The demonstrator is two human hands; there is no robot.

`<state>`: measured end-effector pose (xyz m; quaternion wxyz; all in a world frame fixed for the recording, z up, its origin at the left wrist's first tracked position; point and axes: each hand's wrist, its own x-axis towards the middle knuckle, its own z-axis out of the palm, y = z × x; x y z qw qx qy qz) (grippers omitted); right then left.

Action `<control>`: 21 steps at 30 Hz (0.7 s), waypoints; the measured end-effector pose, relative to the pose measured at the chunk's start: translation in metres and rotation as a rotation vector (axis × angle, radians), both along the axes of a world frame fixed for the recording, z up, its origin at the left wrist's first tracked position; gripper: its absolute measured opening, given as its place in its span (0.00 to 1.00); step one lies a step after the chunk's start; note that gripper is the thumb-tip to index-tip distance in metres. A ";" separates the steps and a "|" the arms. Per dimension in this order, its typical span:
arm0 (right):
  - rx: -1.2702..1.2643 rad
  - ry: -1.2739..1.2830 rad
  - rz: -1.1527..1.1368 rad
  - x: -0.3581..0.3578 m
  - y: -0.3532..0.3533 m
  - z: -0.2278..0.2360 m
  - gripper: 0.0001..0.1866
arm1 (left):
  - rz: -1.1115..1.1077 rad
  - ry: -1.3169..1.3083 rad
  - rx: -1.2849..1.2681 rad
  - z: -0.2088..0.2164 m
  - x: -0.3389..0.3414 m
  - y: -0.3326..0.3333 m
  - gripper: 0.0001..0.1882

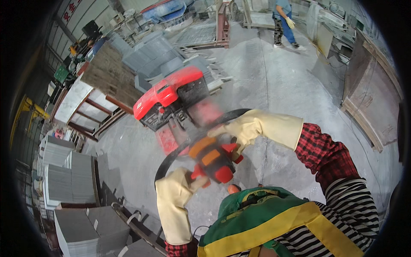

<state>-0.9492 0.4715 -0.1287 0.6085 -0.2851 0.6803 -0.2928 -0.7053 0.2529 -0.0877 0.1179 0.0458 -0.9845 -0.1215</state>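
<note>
A red and black electric pallet truck [188, 83] stands before me, its control handle tilted up toward my body. The handle head [207, 156] is black with orange panels, red thumb paddles on both sides and a red end button. A black curved grip [165, 165] loops around the head. My left hand [177, 184], in a cream rubber glove, closes on the handle's left side by a red paddle. In a matching glove, my right hand [242, 130] wraps the right side, fingers at the other paddle. Part of the fingers is hidden by glove folds and slight blur.
Stacks of grey slabs [70, 180] stand at left, with more grey slabs [150, 53] beyond the truck. A wooden-topped frame [107, 73] is at far left. Brown panels [372, 92] lean at right. A person in blue [283, 21] stands far off. The floor is concrete.
</note>
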 end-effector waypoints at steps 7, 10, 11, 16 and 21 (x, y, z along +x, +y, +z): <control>0.152 -0.341 -0.181 0.001 -0.022 0.047 0.31 | 0.110 -0.432 0.199 0.041 -0.001 -0.011 0.33; 0.053 -0.105 -0.124 0.005 -0.017 0.055 0.40 | 0.039 -0.328 0.174 0.052 -0.004 -0.009 0.33; -0.026 0.041 -0.078 0.007 -0.014 0.058 0.44 | 0.006 -0.274 0.256 0.052 -0.004 -0.010 0.34; -0.180 0.669 0.150 0.031 -0.004 0.084 0.47 | 0.042 -0.385 0.312 0.048 -0.011 -0.024 0.34; -0.110 1.113 0.224 0.066 -0.007 0.102 0.31 | 0.097 -0.397 0.159 0.036 -0.004 -0.029 0.34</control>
